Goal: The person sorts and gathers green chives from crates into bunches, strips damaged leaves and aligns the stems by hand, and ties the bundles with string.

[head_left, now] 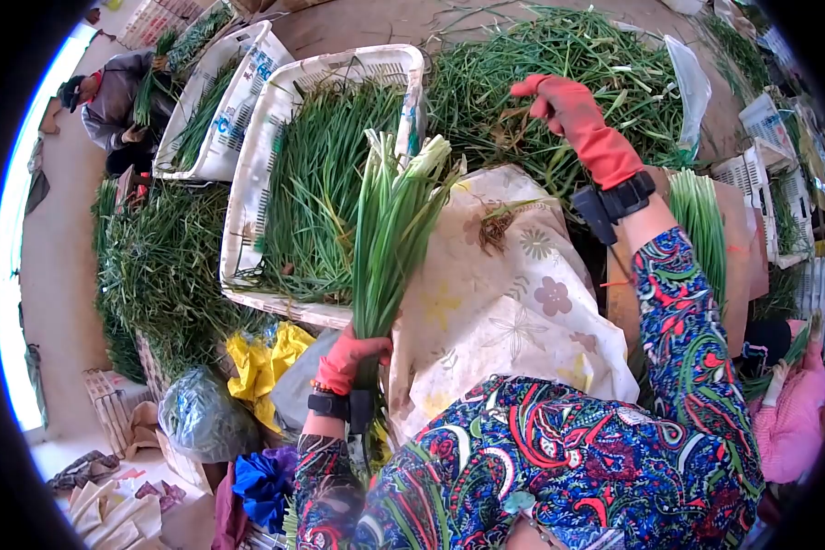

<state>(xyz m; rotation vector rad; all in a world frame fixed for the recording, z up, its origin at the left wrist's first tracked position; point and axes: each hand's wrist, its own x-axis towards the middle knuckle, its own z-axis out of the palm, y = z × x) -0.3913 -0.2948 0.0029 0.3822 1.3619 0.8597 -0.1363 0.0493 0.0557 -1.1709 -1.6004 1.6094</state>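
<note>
My left hand (348, 362), in a red rubber glove, is closed round a bunch of garlic chives (385, 243). The bunch stands nearly upright, pale cut ends up, in front of the white plastic crate (247, 174), which has more chives (325, 174) in it. My right hand (568, 115), gloved in red too, is raised over a loose heap of green leaves (486, 69). Its fingers are partly bent and apart, with nothing visible in them. A flowered cloth (522, 302) covers my lap, with a brown tuft of scraps (495, 229) on it.
Bundled chives (697, 215) lie on a brown board (628, 284) to the right. At the left are another white crate (188, 156), a leafy pile (160, 266), a yellow bag (266, 367) and a stuffed plastic bag (206, 412). One person (124, 101) handles greens far left; another (793, 403) sits right.
</note>
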